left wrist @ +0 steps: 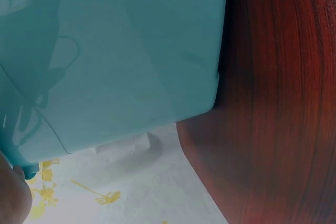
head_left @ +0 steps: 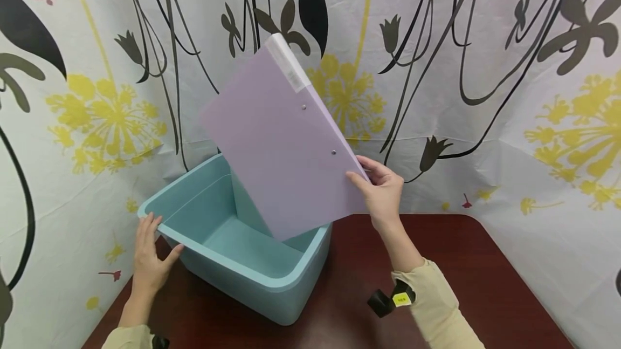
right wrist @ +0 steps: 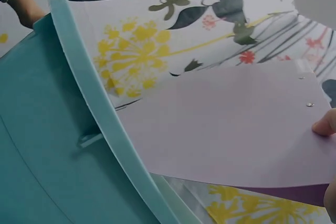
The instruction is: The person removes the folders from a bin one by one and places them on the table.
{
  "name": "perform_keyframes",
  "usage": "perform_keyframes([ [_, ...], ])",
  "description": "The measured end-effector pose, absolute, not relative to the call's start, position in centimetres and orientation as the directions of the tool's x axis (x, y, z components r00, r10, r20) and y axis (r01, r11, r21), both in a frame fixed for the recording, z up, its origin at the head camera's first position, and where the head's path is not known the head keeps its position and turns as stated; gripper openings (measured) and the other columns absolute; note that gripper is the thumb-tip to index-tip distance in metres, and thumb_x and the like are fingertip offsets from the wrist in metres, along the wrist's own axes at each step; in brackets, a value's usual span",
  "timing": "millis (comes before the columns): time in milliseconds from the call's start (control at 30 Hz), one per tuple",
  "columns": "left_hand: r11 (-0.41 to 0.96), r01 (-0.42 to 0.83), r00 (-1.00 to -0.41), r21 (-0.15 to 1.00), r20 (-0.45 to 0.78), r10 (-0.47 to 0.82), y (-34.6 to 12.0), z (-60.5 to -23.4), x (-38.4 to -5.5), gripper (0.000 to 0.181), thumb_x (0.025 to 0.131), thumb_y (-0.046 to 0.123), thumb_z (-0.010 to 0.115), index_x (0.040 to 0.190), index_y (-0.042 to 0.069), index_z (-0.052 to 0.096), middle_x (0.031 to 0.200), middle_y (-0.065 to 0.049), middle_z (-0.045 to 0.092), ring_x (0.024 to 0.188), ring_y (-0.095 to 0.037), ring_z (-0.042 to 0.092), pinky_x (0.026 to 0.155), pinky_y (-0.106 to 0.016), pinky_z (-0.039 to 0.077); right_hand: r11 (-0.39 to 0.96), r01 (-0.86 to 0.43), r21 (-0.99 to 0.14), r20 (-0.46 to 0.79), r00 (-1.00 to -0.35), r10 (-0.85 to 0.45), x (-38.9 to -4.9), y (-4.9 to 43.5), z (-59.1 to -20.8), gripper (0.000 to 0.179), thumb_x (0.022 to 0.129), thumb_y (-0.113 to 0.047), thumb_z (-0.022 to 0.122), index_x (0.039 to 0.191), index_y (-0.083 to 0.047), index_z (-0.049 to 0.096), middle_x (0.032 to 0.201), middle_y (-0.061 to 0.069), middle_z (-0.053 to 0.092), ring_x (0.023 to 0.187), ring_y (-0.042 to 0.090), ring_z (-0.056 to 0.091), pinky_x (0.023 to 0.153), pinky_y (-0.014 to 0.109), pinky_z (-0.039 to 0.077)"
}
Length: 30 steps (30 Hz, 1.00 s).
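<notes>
A light purple file folder (head_left: 286,144), with a white label on its spine and two metal rivets, is held tilted over a teal plastic tub (head_left: 233,279). My right hand (head_left: 385,190) pinches the folder's spine near its lower end, thumb on the cover facing me. The folder's lower corner overlaps the tub's opening in the head view. At the tub's left corner, my left hand (head_left: 149,260) holds the rim, fingers over it and thumb along the outer wall. The right wrist view shows the folder (right wrist: 226,124) beyond the tub's rim (right wrist: 100,103).
The tub stands on a dark red-brown wooden table (head_left: 436,262). Behind and beside the table hangs a white cloth (head_left: 436,25) printed with flowers. A black wrist strap with a yellow tag (head_left: 401,299) is on my right sleeve.
</notes>
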<state>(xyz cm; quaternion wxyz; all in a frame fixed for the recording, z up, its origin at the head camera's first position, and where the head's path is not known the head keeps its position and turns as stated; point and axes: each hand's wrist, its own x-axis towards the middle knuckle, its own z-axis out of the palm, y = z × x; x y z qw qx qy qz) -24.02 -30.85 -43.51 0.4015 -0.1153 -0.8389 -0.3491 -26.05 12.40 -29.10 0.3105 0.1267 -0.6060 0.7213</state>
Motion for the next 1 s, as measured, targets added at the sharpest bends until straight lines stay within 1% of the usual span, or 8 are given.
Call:
perform_keyframes([
  [133, 0.728, 0.475, -0.65, 0.495, 0.755, -0.089, -31.0, -43.6, -24.1, 0.085, 0.075, 0.053, 0.063, 0.135, -0.001, 0.036, 0.144, -0.023, 0.024, 0.136, -0.037, 0.009, 0.106, -0.056, 0.005, -0.119, -0.607, -0.786, 0.544, -0.77, 0.335, -25.9, 13.0, -29.1, 0.035, 0.068, 0.014, 0.068, 0.103, 0.012, 0.063, 0.075, -0.008, 0.069, 0.068, 0.006, 0.064, 0.059, 0.02, 0.05],
  [233, 0.731, 0.475, -0.645, 0.49, 0.759, -0.09, -31.0, -43.6, -24.2, 0.086, 0.075, 0.055, 0.062, 0.135, -0.001, 0.036, 0.144, -0.023, 0.024, 0.136, -0.038, 0.01, 0.106, -0.055, 0.005, -0.145, -0.622, -0.77, 0.544, -0.757, 0.362, -25.8, 13.4, -29.0, 0.035, 0.068, 0.016, 0.067, 0.103, 0.012, 0.062, 0.078, -0.008, 0.069, 0.069, 0.006, 0.064, 0.06, 0.02, 0.049],
  [400, 0.733, 0.481, -0.635, 0.481, 0.768, -0.087, -31.0, -43.7, -24.3, 0.086, 0.075, 0.056, 0.062, 0.134, -0.001, 0.036, 0.144, -0.023, 0.025, 0.136, -0.037, 0.01, 0.107, -0.054, 0.005, -0.169, -0.641, -0.749, 0.539, -0.737, 0.408, -25.4, 14.3, -28.7, 0.033, 0.068, 0.016, 0.067, 0.097, 0.001, 0.068, 0.081, -0.005, 0.069, 0.07, 0.007, 0.063, 0.061, 0.019, 0.049],
  [500, 0.734, 0.483, -0.631, 0.478, 0.771, -0.086, -30.9, -43.8, -24.4, 0.086, 0.075, 0.056, 0.062, 0.134, -0.002, 0.037, 0.143, -0.023, 0.026, 0.136, -0.037, 0.01, 0.107, -0.054, 0.005, -0.183, -0.642, -0.745, 0.524, -0.732, 0.436, -25.1, 14.9, -28.8, 0.033, 0.068, 0.016, 0.068, 0.094, -0.003, 0.07, 0.081, -0.004, 0.07, 0.068, 0.008, 0.063, 0.059, 0.019, 0.049],
  [733, 0.731, 0.494, -0.623, 0.47, 0.778, -0.079, -30.9, -43.8, -24.5, 0.087, 0.075, 0.058, 0.061, 0.134, -0.003, 0.037, 0.142, -0.025, 0.026, 0.135, -0.038, 0.011, 0.106, -0.055, 0.005, -0.223, -0.641, -0.734, 0.49, -0.728, 0.479, -24.6, 16.3, -29.0, 0.032, 0.068, 0.016, 0.068, 0.094, -0.002, 0.071, 0.082, -0.001, 0.07, 0.067, 0.009, 0.063, 0.059, 0.02, 0.049],
  [1000, 0.722, 0.503, -0.628, 0.475, 0.775, -0.073, -30.9, -43.8, -24.4, 0.086, 0.076, 0.055, 0.062, 0.134, -0.002, 0.037, 0.142, -0.025, 0.026, 0.135, -0.038, 0.01, 0.106, -0.055, 0.004, -0.247, -0.65, -0.719, 0.449, -0.705, 0.548, -24.1, 17.6, -29.4, 0.034, 0.067, 0.019, 0.067, 0.092, -0.002, 0.071, 0.08, 0.0, 0.07, 0.065, 0.009, 0.063, 0.058, 0.019, 0.049],
])
